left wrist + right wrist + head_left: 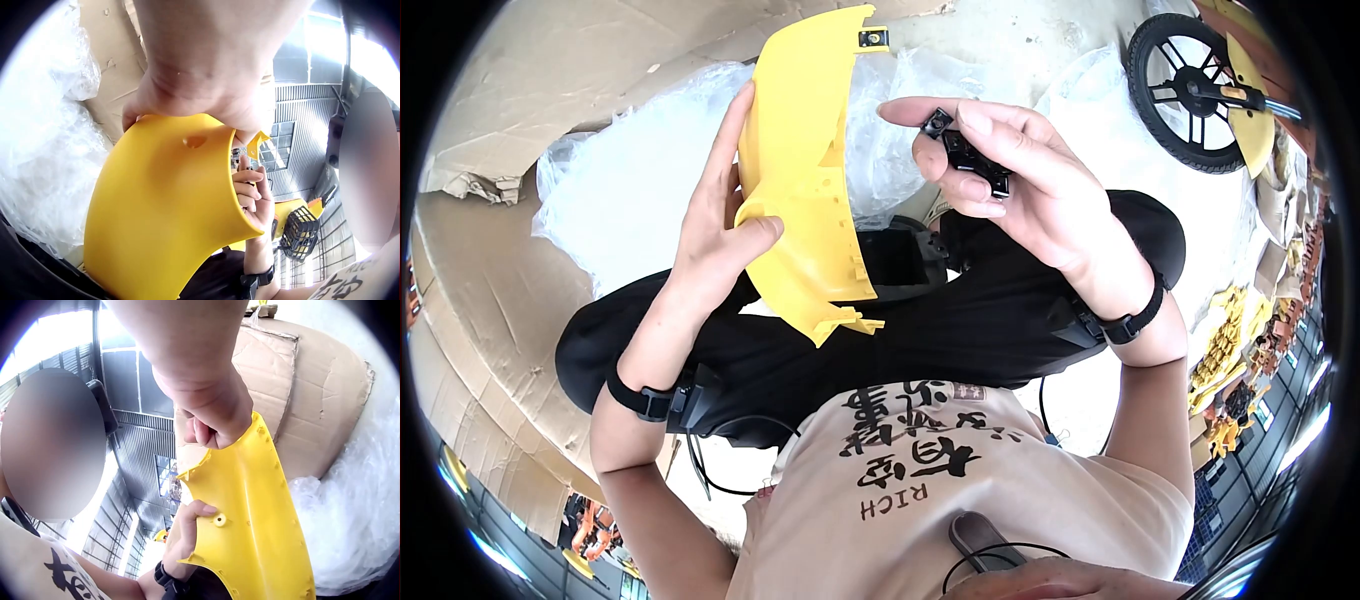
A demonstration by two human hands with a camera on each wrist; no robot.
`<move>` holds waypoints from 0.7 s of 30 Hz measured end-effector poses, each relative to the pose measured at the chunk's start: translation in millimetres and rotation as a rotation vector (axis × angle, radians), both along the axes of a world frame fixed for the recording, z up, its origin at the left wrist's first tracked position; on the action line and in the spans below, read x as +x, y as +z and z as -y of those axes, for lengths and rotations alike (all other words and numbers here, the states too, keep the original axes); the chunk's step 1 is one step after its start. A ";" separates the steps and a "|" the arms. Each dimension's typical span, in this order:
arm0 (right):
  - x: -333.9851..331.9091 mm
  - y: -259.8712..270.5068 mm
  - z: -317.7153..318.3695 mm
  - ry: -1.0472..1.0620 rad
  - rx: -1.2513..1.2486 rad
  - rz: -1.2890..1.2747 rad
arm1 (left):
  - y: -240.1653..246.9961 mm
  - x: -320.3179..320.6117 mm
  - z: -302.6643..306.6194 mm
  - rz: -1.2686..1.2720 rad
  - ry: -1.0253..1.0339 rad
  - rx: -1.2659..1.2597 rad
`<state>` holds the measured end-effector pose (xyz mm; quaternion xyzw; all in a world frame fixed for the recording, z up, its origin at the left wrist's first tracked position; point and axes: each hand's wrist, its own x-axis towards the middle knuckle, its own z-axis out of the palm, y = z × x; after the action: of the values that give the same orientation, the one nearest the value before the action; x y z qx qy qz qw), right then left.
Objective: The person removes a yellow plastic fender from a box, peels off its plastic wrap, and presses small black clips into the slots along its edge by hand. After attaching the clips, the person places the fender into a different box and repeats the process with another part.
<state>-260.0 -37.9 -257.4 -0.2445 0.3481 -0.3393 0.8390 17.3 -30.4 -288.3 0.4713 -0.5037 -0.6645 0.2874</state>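
Note:
My left hand [720,225] grips a curved yellow plastic panel [805,160] by its left edge, thumb on the inner face and fingers behind. In the head view the panel stands lengthwise, with a small black clip [873,39] on the tab at its top end. Several more small black clips [972,160] lie between the thumb and curled fingers of my right hand [1040,175], to the right of the panel. The panel's smooth outer face [156,200] fills the left wrist view. Small pegs and a round boss [219,520] show on its inner face in the right wrist view.
Clear plastic wrapping [630,165] and cardboard [500,270] lie on the floor ahead and to the left. A black spoked wheel [1187,92] stands at upper right. Yellow parts [1220,345] are heaped farther right. A dark object [895,260] sits between the legs, behind the panel.

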 end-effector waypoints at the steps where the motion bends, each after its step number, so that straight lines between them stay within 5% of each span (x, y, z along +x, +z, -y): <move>1: -0.7 -1.4 -0.2 -0.017 0.010 0.015 | 0.7 -0.6 -0.1 0.008 0.011 0.003; 21: 8.4 -11.8 -9.4 0.058 0.031 -0.120 | -10.0 1.5 -4.8 0.170 0.009 -0.269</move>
<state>-251.6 -28.5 -269.2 -0.2614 0.3958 -0.2941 0.8298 18.8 -25.6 -298.4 0.4852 -0.6085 -0.5476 0.3074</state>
